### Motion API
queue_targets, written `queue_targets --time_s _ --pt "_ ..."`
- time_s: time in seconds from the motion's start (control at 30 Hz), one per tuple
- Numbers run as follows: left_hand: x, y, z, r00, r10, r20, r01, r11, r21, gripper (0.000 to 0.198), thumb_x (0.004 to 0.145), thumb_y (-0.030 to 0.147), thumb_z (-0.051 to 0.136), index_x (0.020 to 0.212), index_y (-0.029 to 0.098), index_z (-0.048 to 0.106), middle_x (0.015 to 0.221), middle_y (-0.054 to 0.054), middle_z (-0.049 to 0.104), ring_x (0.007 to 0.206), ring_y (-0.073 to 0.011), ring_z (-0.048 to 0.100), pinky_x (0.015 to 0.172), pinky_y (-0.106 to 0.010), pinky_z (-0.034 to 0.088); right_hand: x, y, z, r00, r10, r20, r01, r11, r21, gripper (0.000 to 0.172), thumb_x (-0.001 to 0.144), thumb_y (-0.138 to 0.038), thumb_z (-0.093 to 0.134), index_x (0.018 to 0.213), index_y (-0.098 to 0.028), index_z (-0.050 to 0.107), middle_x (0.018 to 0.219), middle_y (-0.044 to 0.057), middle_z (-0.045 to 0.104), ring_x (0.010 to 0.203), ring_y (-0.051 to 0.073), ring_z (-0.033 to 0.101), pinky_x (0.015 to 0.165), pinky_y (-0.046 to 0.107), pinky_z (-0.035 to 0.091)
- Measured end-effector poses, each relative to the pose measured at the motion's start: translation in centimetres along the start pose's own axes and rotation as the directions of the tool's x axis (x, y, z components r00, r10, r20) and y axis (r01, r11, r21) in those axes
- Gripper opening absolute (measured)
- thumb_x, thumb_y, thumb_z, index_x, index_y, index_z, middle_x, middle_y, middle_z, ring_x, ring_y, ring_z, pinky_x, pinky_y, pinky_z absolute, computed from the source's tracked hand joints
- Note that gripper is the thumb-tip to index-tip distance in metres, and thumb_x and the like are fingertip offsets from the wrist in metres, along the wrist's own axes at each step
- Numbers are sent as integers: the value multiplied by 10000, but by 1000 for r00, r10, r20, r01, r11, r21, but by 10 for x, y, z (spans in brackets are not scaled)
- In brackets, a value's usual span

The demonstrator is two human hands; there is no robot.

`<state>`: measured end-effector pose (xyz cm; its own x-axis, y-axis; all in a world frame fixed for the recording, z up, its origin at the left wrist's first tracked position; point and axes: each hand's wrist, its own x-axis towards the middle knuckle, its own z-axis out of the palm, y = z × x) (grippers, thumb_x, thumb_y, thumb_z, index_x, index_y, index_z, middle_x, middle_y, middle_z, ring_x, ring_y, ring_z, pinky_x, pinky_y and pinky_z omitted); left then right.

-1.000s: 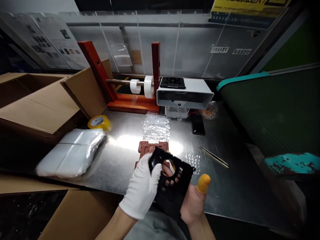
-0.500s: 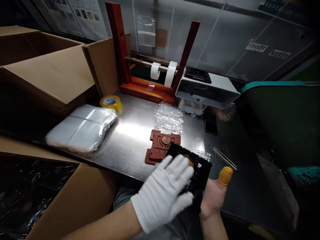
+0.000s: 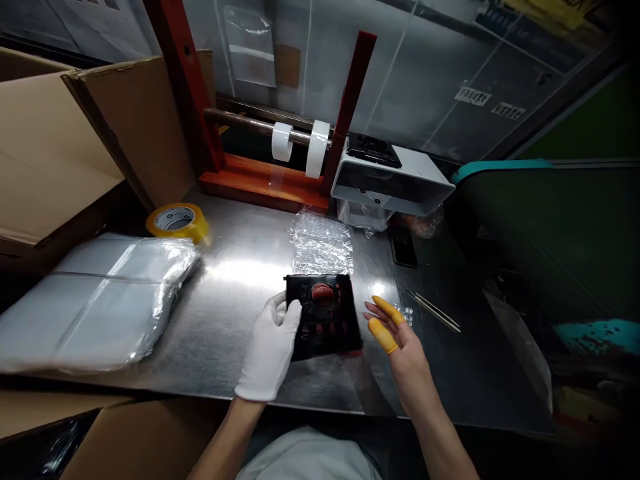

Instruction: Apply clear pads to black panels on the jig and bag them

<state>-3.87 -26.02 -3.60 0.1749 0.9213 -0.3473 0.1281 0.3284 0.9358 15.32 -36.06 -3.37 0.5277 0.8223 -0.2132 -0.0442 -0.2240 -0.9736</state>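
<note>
Left hand: a white glove is worn on the left hand; the left edge of the plate is pinched between thumb and fingers, the thumb being laid over the top face.
Right hand: yellow finger covers are worn on thumb and forefinger of the right hand; the fingers are spread, nothing is held, and a gap is left between them and the plate.
Black plate: it is held above the table's near part, in front of the bubble wrap; whether it is set down or held just clear cannot be told.
Red-brown fixture: it is mostly covered by the plate and is seen through the round hole.
Right of the plate: tweezers are laid on the steel table, with a phone placed beyond.
Left side: a yellow tape roll is set behind stacked clear bags.
Red stand: two white tape rolls are carried on its rod.
</note>
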Motion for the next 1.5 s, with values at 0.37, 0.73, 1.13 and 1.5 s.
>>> queue_targets --time_s 0.37,0.73,1.13,1.5 --pt "38 -18 -4 999 -45 24 5 550 835 598 880 781 319 695 255 535 663 -45 647 709 -289 620 647 -319 362 -35 58 12 940 -260 219 337 638 -692 801 942 -417 606 1600 -228 190 1616 136 297 1506 334 224 1202 575 308" --pt "62 -8 2 999 -3 51 -37 662 749 594 888 753 358 654 232 521 683 -52 653 690 -249 599 643 -302 365 -27 67 6 901 -336 274 426 572 -701 718 983 -360 529 1592 -208 181 1586 145 344 1496 310 253 1195 561 343" --pt "70 -6 7 995 18 -100 72 569 819 594 825 809 398 653 255 527 617 -42 632 615 -278 578 595 -320 359 -18 77 3 885 -373 279 454 550 -701 764 973 -341 543 1607 -212 136 1622 134 286 1509 310 223 1191 549 363" --pt "48 -19 -3 873 379 -307 -24 663 749 407 984 514 425 736 223 565 701 2 655 687 -168 610 663 -262 409 29 42 -133 837 -541 -77 248 502 -828 484 922 -410 606 1378 -254 559 1293 104 617 1169 316 588 992 515 508"
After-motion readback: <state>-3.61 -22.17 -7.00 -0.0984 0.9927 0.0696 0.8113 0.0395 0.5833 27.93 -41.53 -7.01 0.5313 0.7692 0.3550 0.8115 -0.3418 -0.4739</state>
